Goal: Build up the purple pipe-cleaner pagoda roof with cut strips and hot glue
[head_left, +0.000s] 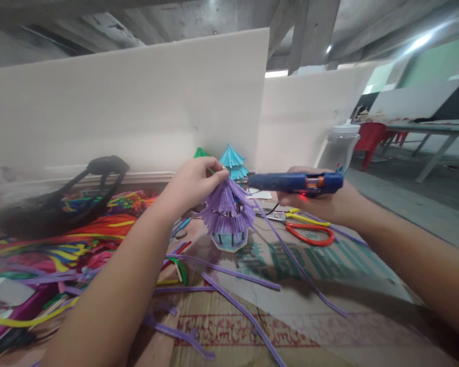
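Note:
A small pagoda model [229, 221] with tiered purple strip roofs and a pale blue base stands upright on the table. The fingers of my left hand [199, 178] pinch the top of its upper roof. In my right hand [309, 201] is a blue hot glue gun [290, 182] with a small red light on. Its nozzle points left and reaches the upper roof; whether it touches is hard to tell. A long purple strip [290, 250] trails from near the roof's right side down across the table.
Red-handled scissors [309, 234] and yellow-handled pliers [308, 218] lie right of the model. Blue [233, 160] and green [201, 152] roofed models stand behind it. Colourful strips [80, 229] and a dark bag-like object [61, 204] crowd the left. A clear bottle [338, 148] stands back right.

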`<state>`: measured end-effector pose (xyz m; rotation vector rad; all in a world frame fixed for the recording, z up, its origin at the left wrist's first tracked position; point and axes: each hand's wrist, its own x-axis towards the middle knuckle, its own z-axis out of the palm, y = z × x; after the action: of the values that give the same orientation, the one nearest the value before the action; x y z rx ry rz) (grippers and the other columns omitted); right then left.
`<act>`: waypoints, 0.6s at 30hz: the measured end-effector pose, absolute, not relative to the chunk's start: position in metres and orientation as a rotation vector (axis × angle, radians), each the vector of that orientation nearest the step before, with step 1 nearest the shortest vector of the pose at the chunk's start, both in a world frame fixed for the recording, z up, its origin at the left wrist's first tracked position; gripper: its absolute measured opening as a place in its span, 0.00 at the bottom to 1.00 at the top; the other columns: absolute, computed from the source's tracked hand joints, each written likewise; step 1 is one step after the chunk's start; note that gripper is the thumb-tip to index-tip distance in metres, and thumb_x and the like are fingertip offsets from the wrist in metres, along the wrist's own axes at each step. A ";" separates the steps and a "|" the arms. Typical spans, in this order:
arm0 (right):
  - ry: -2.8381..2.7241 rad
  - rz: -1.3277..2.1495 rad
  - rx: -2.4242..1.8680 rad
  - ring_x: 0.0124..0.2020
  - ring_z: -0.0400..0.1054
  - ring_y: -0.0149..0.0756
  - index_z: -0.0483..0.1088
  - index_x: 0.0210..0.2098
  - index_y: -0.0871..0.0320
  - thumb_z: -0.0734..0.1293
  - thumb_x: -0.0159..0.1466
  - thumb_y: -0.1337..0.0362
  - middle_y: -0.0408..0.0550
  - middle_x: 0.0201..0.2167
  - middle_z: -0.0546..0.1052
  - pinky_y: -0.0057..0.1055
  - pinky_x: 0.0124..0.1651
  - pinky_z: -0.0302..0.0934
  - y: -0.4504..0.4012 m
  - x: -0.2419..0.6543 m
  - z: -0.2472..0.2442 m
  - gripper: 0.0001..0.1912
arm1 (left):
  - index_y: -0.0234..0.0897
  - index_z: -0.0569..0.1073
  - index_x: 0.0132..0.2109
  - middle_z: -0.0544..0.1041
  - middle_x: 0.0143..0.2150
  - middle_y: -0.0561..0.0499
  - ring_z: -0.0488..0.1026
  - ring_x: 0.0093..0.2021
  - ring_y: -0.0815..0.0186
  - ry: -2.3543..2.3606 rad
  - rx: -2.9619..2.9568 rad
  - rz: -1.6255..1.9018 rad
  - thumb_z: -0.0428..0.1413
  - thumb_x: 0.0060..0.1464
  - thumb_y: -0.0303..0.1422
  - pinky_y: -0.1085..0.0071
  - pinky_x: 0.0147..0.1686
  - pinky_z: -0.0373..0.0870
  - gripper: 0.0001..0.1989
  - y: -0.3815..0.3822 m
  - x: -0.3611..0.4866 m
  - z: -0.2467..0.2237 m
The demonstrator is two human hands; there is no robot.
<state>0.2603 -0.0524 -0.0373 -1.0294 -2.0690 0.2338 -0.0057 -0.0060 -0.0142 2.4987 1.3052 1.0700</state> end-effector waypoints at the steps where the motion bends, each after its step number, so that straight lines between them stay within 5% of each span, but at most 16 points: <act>1: -2.101 0.244 -1.022 0.31 0.72 0.38 0.74 0.38 0.54 0.72 0.57 0.48 0.45 0.30 0.79 0.32 0.32 0.64 -0.054 0.258 -0.038 0.18 | 0.34 0.76 0.36 0.76 0.30 0.51 0.70 0.30 0.66 1.308 2.496 1.063 0.53 0.58 0.41 0.71 0.29 0.61 0.14 -0.006 -0.005 -0.014; 7: -2.120 0.259 -1.040 0.42 0.74 0.43 0.75 0.44 0.50 0.71 0.58 0.50 0.45 0.39 0.80 0.36 0.41 0.67 -0.054 0.250 -0.043 0.17 | 0.35 0.76 0.36 0.76 0.30 0.50 0.71 0.30 0.65 1.315 2.494 1.045 0.53 0.58 0.42 0.71 0.29 0.61 0.15 -0.008 -0.005 -0.014; 18: -2.146 0.148 -1.087 0.38 0.73 0.45 0.75 0.43 0.53 0.71 0.58 0.48 0.47 0.32 0.78 0.39 0.40 0.64 -0.049 0.249 -0.051 0.19 | 0.35 0.76 0.36 0.77 0.30 0.51 0.71 0.29 0.66 1.311 2.549 1.051 0.52 0.59 0.41 0.71 0.29 0.61 0.14 -0.011 -0.003 -0.014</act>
<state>0.2492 -0.0493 -0.0506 -1.0874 -2.1463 0.1475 -0.0034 -0.0105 -0.0141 2.5495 1.3107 1.0511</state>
